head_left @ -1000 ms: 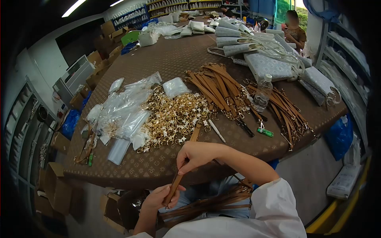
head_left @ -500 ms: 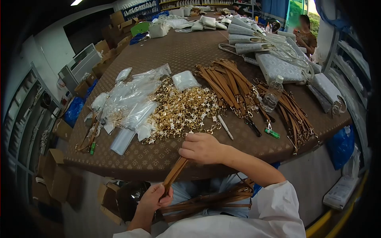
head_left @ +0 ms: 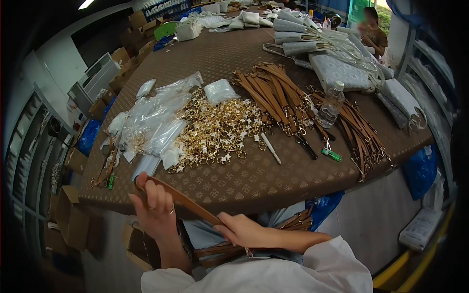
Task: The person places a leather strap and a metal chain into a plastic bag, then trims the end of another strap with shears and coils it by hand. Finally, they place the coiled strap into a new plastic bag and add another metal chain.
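Note:
A brown leather strap [head_left: 188, 201] runs between my two hands, over the table's front edge. My left hand [head_left: 157, 207] is closed on its upper left end, with the fingers curled near the top. Lower down, my right hand [head_left: 239, 229] grips the other end, and a small metal clasp [head_left: 249, 252] hangs below it. More brown straps [head_left: 297, 219] lie across my lap, partly hidden by my right arm. On the table ahead is a heap of gold clasps with white star-shaped charms [head_left: 220, 127].
Clear plastic bags [head_left: 159, 110] lie left of the heap. Brown straps [head_left: 273, 95], a white pen [head_left: 271, 148], a water bottle [head_left: 331, 105] and a green lighter [head_left: 331, 155] are to the right. Pale bags [head_left: 332, 71] are stacked behind. A person [head_left: 373, 34] sits at the far right.
My left hand has risen to the table edge with the strap's end. My right hand has come down from the heap's front edge and now holds the strap's lower end.

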`<state>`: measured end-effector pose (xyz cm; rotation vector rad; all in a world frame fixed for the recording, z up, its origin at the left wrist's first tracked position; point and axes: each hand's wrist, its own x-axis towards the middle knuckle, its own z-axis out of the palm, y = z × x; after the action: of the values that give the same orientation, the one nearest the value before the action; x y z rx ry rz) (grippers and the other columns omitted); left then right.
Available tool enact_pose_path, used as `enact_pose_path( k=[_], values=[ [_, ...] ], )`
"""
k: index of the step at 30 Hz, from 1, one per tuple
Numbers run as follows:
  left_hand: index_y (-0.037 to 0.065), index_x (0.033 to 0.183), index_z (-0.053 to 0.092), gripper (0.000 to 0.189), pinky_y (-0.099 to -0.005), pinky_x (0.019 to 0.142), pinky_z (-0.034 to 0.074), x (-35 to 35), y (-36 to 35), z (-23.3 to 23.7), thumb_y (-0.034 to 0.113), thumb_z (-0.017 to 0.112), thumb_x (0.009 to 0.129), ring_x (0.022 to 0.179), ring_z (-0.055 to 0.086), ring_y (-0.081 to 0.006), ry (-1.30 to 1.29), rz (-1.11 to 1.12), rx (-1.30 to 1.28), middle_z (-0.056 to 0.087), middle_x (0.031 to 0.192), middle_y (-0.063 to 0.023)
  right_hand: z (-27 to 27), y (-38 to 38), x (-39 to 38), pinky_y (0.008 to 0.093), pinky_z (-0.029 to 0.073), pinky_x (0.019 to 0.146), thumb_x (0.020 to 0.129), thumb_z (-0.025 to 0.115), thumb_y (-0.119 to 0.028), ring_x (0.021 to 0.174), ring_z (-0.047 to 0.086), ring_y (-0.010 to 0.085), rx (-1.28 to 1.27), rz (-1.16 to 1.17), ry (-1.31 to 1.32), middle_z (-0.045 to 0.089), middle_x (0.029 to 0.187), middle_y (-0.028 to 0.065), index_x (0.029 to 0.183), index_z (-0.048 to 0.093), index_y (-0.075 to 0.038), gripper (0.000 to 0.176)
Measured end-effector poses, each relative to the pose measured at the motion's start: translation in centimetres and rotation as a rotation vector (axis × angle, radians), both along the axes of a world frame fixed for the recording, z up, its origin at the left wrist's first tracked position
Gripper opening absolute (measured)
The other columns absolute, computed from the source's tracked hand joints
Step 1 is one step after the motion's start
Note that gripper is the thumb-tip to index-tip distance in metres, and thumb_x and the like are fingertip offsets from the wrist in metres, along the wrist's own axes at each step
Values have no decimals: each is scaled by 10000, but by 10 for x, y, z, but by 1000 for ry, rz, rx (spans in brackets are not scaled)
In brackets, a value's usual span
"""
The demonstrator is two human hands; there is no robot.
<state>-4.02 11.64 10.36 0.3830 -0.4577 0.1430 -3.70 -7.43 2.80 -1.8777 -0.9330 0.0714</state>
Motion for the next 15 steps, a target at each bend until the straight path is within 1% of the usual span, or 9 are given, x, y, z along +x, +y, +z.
enact_pose_path(
  k=[2, 4, 6, 7, 10, 11, 12, 14, 15],
  values=[
    [0, 1081, 505, 415, -316, 640, 420, 18, -10, -34, 375, 407, 931, 670, 504, -182, 109, 483, 632, 527, 811, -77, 5, -13, -10, 284, 376, 387, 946, 431, -270, 415, 488, 141, 76, 352, 901, 497, 568, 37, 965, 473, -22, 253],
    [-50, 1118, 471, 377, -382, 687, 437, 7, -24, -52, 264, 464, 908, 734, 549, -294, -272, 685, 1736, 557, 843, -138, 5, -33, 3, 240, 332, 371, 942, 444, -242, 403, 434, 103, 290, 515, 1408, 471, 575, 19, 951, 504, 0, 250],
    [-75, 1114, 455, 363, -429, 740, 430, -6, -39, -64, 216, 484, 897, 819, 550, -369, -435, 323, 1911, 565, 888, -181, 0, -58, 22, 220, 344, 393, 925, 472, -180, 432, 442, 98, 353, 636, 1648, 484, 600, 21, 967, 530, 53, 244],
    [-75, 1114, 455, 363, -429, 740, 430, -11, -39, -66, 216, 484, 897, 819, 550, -369, -447, 311, 1907, 565, 888, -181, -5, -62, 21, 220, 344, 393, 925, 472, -180, 432, 442, 98, 365, 624, 1648, 484, 600, 21, 967, 530, 53, 244],
    [-52, 1018, 490, 322, -425, 735, 429, -17, -43, -58, 239, 511, 883, 835, 548, -359, -336, -120, 1874, 561, 908, -187, -21, -74, 17, 184, 345, 379, 921, 484, -156, 444, 451, 67, 274, 708, 1653, 500, 634, 22, 1042, 532, 61, 254],
    [-45, 986, 495, 318, -423, 721, 430, -21, -46, -51, 254, 516, 881, 812, 550, -359, -292, -278, 2055, 559, 870, -186, -23, -76, 20, 184, 345, 379, 921, 484, -156, 444, 451, 67, 295, 688, 1652, 500, 634, 22, 1042, 532, 61, 254],
    [-39, 954, 500, 317, -421, 707, 430, -22, -50, -49, 269, 521, 879, 789, 552, -358, -242, -440, 2231, 557, 832, -185, -22, -77, 26, 211, 385, 440, 914, 491, -162, 510, 490, 100, 140, 731, 1492, 515, 673, 41, 1032, 543, 50, 248],
    [-41, 942, 497, 328, -408, 667, 432, -17, -49, -48, 282, 509, 887, 734, 552, -349, -311, -496, 2190, 541, 766, -187, -22, -79, 23, 238, 425, 501, 908, 498, -168, 576, 530, 134, -4, 755, 1331, 529, 711, 60, 1022, 555, 38, 243],
    [-43, 930, 494, 340, -395, 627, 434, -14, -46, -48, 295, 497, 895, 679, 552, -339, -359, -529, 2154, 526, 700, -190, -22, -79, 17, 279, 437, 569, 892, 511, -182, 642, 540, 176, -138, 494, 588, 537, 766, 79, 967, 573, 16, 221]
  ],
)
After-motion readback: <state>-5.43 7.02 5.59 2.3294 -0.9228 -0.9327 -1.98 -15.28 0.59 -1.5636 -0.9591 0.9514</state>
